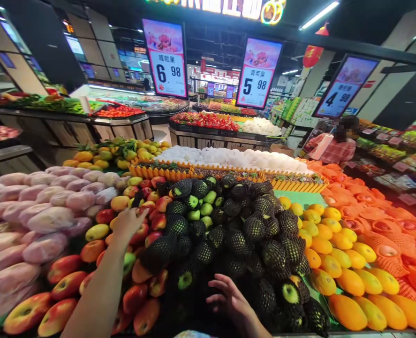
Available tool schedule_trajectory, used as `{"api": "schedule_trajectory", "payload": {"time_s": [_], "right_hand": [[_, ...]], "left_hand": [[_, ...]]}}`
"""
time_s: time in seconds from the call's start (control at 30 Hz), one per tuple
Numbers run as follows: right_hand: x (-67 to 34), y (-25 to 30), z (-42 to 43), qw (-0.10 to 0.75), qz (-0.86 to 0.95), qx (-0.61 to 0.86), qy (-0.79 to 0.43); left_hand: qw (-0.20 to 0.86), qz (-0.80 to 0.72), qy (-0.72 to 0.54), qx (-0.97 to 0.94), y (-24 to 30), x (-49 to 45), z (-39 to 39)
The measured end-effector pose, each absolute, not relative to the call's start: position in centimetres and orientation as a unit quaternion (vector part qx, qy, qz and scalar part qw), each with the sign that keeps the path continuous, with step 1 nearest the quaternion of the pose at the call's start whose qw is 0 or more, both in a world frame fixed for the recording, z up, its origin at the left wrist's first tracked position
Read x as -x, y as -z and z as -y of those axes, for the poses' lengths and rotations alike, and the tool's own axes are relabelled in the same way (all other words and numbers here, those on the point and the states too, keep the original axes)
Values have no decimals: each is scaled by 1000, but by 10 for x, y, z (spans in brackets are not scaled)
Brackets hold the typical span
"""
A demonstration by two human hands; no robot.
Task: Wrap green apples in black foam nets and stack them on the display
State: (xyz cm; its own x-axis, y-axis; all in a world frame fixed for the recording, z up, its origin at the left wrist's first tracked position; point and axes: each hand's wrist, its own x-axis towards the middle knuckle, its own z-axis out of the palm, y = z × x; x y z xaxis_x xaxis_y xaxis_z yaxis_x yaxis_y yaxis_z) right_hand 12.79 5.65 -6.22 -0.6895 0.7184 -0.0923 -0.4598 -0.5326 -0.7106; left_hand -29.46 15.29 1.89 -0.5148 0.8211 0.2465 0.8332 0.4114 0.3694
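My left hand (128,223) reaches over a heap of red and yellow apples (69,285). Its fingers curl down, and a dark piece like black netting (137,199) shows just beyond them; whether it is in the grasp is hard to see. Low in front, my right hand (226,295) hovers with fingers apart and nothing in them. It is nearest to a pile of green apples in black foam nets (236,240). Several bare green apples (207,209) lie among the netted ones.
Pink-wrapped fruit (51,219) lies at the left, yellow mangoes (348,312) and orange-netted fruit (387,251) at the right. Behind stand an orange fence-like divider (225,174), white-wrapped fruit (236,157) and hanging price screens (259,75). A person (330,145) is at the right.
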Motion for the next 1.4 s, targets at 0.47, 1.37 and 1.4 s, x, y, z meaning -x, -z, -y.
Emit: {"api": "schedule_trajectory", "payload": {"time_s": [0.47,1.37,1.4], "right_hand": [[-108,56,-55,441,221,308,-814],[-122,40,-54,425,239,342,-803],[-122,40,-52,413,240,344,-809]], "left_hand": [[-333,439,280,786,-21,87,-61],[-431,567,395,581,2,72,-68],[-431,556,369,608,-1,71,-73]]}}
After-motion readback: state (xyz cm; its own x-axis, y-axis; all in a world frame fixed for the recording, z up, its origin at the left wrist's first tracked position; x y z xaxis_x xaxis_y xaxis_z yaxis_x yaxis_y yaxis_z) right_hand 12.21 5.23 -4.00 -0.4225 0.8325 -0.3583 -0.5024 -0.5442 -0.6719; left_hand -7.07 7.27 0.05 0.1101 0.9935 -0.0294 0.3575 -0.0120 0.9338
